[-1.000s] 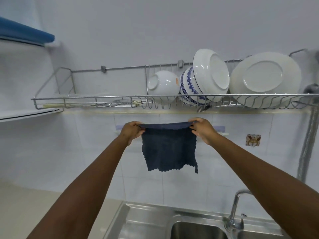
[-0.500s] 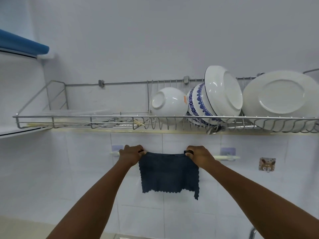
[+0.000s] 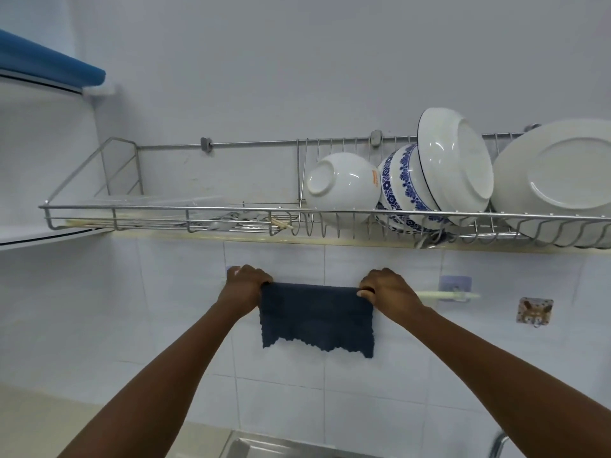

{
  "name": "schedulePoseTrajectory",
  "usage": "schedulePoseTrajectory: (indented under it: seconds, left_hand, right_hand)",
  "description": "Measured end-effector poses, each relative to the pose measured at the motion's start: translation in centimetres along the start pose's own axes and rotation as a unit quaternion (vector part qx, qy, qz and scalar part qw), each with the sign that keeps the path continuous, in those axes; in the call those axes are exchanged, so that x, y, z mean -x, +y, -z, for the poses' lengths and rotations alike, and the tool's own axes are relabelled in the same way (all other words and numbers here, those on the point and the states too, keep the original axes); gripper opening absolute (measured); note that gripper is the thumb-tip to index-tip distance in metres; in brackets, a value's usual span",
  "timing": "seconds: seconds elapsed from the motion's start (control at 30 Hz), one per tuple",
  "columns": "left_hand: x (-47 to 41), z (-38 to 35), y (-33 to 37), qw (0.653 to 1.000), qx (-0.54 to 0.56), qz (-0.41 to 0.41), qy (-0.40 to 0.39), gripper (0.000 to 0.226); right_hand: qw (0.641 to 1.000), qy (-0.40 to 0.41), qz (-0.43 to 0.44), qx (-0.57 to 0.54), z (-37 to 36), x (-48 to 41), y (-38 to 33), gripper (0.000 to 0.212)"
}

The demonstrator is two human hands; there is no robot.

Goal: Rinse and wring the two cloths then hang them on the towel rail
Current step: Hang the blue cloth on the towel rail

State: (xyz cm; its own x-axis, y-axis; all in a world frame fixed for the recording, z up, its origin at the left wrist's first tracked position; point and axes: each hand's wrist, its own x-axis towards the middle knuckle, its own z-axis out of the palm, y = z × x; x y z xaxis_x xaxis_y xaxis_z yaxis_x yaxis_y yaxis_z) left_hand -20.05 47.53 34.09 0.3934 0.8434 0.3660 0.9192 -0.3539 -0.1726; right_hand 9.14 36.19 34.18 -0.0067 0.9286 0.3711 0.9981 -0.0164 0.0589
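A dark blue cloth [image 3: 317, 317] hangs draped over the pale towel rail [image 3: 446, 295] on the tiled wall, under the dish rack. My left hand [image 3: 244, 285] grips the cloth's top left corner at the rail. My right hand [image 3: 385, 290] pinches the top right corner. The cloth's scalloped lower edge hangs free and uneven, longer on the right. Most of the rail is hidden behind the cloth and my hands; only its right end shows. A second cloth is not in view.
A wire dish rack [image 3: 330, 214] runs along the wall just above my hands, holding white bowls [image 3: 342, 188], a blue-patterned bowl [image 3: 401, 190] and a large plate [image 3: 558, 180]. A hook sticker [image 3: 534, 311] sits right of the rail. The sink rim [image 3: 264, 447] lies below.
The cloth came down from held spread in the air onto the rail and now hangs folded over it. Both hands stayed on its top corners. The camera tilted upward.
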Motion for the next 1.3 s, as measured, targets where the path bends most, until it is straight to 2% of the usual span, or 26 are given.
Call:
schedulePoseTrajectory:
  seconds: [0.17,0.3,0.37,0.5,0.73,0.8,0.87,0.93,1.0,1.07,1.17,1.23,1.3]
  left_hand:
    - [1.2,-1.4,-3.0,0.995,0.087,0.052,0.008,0.021]
    - [2.9,-2.3,-3.9,0.999,0.008,-0.008,0.051,0.055]
    - [3.6,-2.5,-4.1,0.998,-0.026,-0.010,0.054,0.059]
    - [4.1,-2.9,-4.4,0.998,-0.049,-0.014,0.035,0.062]
    - [4.0,-2.7,-4.0,0.998,-0.063,-0.005,0.007,0.070]
    - [4.1,-2.3,-3.7,0.998,-0.069,-0.003,0.004,0.072]
    - [4.5,-2.1,-3.1,0.998,-0.062,0.008,-0.001,0.074]
    - [5.2,-2.3,-2.1,1.000,-0.022,0.021,-0.003,0.082]
    - [6.5,-2.5,-0.6,0.999,0.040,0.005,0.026,0.090]
    - [8.0,-2.4,1.7,0.989,0.132,-0.023,0.061,0.074]
    - [10.3,-1.5,5.9,0.951,0.306,-0.012,0.038,0.037]
    - [12.1,-1.2,8.2,0.919,0.393,-0.005,0.011,0.030]
    - [14.1,-1.1,10.8,0.920,0.390,-0.045,0.008,0.038]
  right_hand:
    - [0.994,0.017,0.051,-0.091,-0.5,0.5,-2.1,0.019]
    - [0.992,-0.025,-0.023,-0.118,-0.5,-0.3,-3.2,0.020]
    - [0.994,-0.032,-0.036,-0.102,-0.6,-0.5,-3.4,0.022]
    - [0.998,-0.005,-0.005,-0.057,-0.8,0.2,-3.7,0.025]
    - [0.993,0.026,-0.011,-0.116,-1.0,1.6,-3.7,0.016]
    - [0.992,0.018,-0.015,-0.124,-0.7,1.8,-3.6,0.014]
    - [0.993,-0.004,-0.009,-0.117,-0.6,1.9,-3.5,0.021]
    - [0.996,-0.014,0.008,-0.093,-0.1,2.6,-3.6,0.032]
    - [0.996,0.010,0.011,-0.089,0.4,3.6,-3.7,0.036]
    - [0.993,0.055,0.009,-0.101,0.5,5.0,-3.6,0.032]
    - [0.988,0.081,0.012,-0.130,-0.4,8.1,-2.8,0.040]
    - [0.986,0.079,0.009,-0.146,-1.3,10.5,-2.2,0.044]
    - [0.983,0.078,0.001,-0.164,-2.1,13.2,-1.5,0.046]
